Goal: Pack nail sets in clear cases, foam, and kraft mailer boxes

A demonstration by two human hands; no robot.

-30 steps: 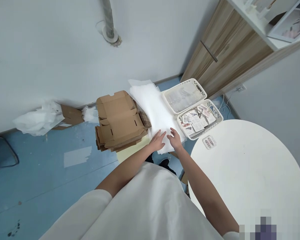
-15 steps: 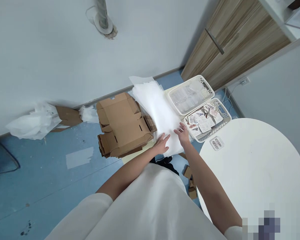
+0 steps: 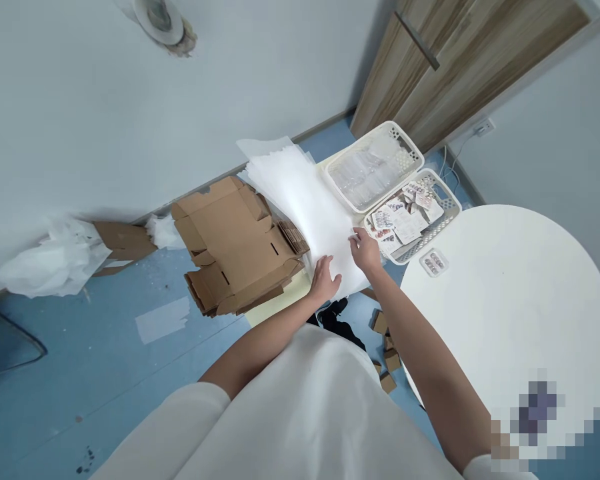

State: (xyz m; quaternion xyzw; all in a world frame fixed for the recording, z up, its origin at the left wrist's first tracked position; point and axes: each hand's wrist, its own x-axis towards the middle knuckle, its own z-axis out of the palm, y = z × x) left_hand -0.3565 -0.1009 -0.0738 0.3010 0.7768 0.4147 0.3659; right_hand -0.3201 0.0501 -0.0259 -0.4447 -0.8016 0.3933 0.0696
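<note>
A stack of thin white packing sheets (image 3: pixel 300 193), probably foam, lies fanned out on a low pale-yellow surface (image 3: pixel 277 300). My left hand (image 3: pixel 325 280) rests on the near part of the stack, its fingers outstretched and thumb apart. To the right, my right hand (image 3: pixel 365 251) has its fingers curled together at the stack's edge, pinching what looks like a sheet. Flattened brown cardboard boxes (image 3: pixel 235 233) are piled left of the sheets. Beside my right hand stands a white basket (image 3: pixel 443 227) of printed cards and small packs.
Behind it, another white basket (image 3: pixel 333 190) holds clear plastic packaging. The round white table (image 3: pixel 510 300) at right bears a small clear pack (image 3: pixel 434 263). Small brown boxes (image 3: pixel 391 360) lie on the floor, and white wrapping (image 3: pixel 55 260) sits along the wall.
My right hand's fingers have closed from spread to a pinch at the sheets' edge. The left hand stays on the stack. The whole view has shifted slightly.
</note>
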